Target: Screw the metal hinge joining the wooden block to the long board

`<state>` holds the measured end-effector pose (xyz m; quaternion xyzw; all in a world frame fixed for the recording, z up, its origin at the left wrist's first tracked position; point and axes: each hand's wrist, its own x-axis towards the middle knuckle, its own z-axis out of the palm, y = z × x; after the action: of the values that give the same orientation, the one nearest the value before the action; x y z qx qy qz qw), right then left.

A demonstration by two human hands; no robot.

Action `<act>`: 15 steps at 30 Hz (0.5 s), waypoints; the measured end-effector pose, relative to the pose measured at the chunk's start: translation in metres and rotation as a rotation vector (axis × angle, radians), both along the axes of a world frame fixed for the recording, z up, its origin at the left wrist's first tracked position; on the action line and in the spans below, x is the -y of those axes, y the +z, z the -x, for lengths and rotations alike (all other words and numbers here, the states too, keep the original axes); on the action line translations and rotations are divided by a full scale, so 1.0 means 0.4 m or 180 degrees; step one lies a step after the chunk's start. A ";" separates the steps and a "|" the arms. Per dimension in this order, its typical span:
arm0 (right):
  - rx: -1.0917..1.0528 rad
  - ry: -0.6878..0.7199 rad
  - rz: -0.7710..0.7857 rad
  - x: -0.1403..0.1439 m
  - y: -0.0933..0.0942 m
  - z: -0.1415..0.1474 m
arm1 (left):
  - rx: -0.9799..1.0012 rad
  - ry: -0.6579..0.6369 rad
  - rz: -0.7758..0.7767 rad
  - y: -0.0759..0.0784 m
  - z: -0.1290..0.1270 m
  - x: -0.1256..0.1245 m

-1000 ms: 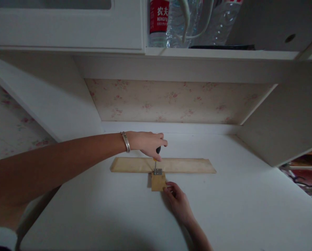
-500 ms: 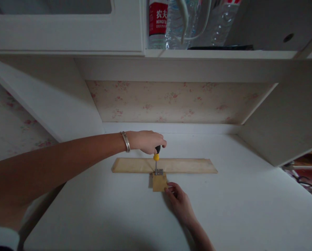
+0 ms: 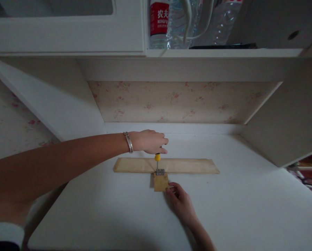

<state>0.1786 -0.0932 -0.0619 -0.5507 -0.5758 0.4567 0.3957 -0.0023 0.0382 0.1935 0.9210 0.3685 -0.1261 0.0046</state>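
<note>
My left hand [image 3: 154, 141], a metal bracelet at its wrist, is closed over the handle of a screwdriver [image 3: 157, 157]. Yellow shows on the handle below my fingers. The thin shaft stands upright, its tip down at a small metal hinge [image 3: 160, 172]. That hinge bridges a long pale wooden strip [image 3: 190, 166] and a small square wooden block [image 3: 161, 183]. From the lower right, my right hand [image 3: 180, 202] pinches the block's right edge between thumb and fingers. The screw under the tip is too small to make out.
Strip and block lie on a white tabletop [image 3: 239, 205]. Overhead, a white shelf [image 3: 224, 53] holds plastic bottles [image 3: 159, 21] and a pale cable [image 3: 187, 17]. White side panels [image 3: 281, 115] flank the surface, with floral wallpaper [image 3: 182, 101] behind.
My left fingers have shifted on the screwdriver handle, spreading over its top and covering the black part. My right hand keeps its pinch on the block. The whole view has shifted slightly.
</note>
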 end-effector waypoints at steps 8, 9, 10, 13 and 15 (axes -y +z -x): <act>-0.0085 -0.0019 -0.0048 0.003 0.014 0.002 | -0.0134 -0.0090 0.0062 0.011 0.012 0.006; -0.0088 -0.0026 -0.0051 0.002 0.014 0.003 | -0.0121 -0.0002 0.0006 0.009 0.013 0.006; -0.0084 -0.0026 -0.0050 0.002 0.014 0.003 | -0.0095 0.0022 -0.0020 0.007 0.014 0.007; -0.0043 0.0004 -0.0014 0.002 0.012 0.004 | 0.0033 -0.0295 0.0048 0.004 0.013 0.008; -0.0055 0.0015 0.0012 0.001 0.011 0.003 | 0.0050 -0.0502 0.0105 0.004 0.011 0.009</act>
<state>0.1773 -0.0936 -0.0577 -0.5461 -0.5728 0.4634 0.3986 -0.0066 0.0348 0.1953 0.9480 0.2926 -0.1248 0.0127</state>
